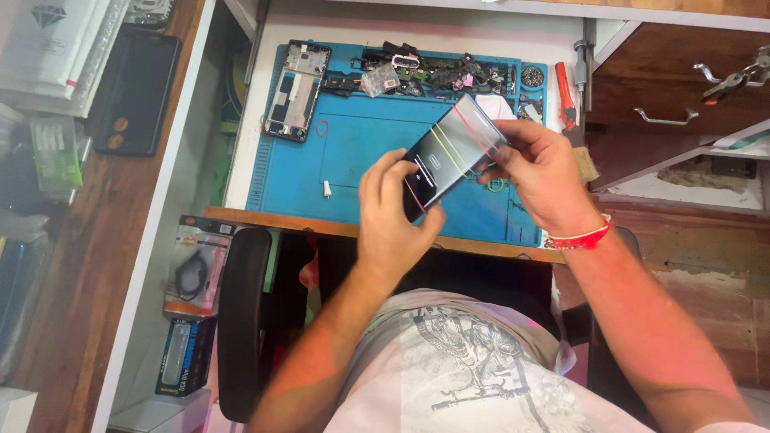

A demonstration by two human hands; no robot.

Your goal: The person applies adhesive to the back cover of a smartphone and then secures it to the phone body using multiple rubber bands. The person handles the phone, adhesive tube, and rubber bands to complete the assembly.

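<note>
Above the ribbed blue mat [353, 152], both hands [393, 224] [545, 172] hold a glossy banded phone [449, 152]

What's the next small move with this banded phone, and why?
Probably lower the phone onto the blue repair mat. Both hands grip it in the air: the left hand at its lower end, the right hand at its upper end. Red and yellow rubber bands wrap it, so it seems clamped, and the mat's middle lies bare beneath it.
</note>
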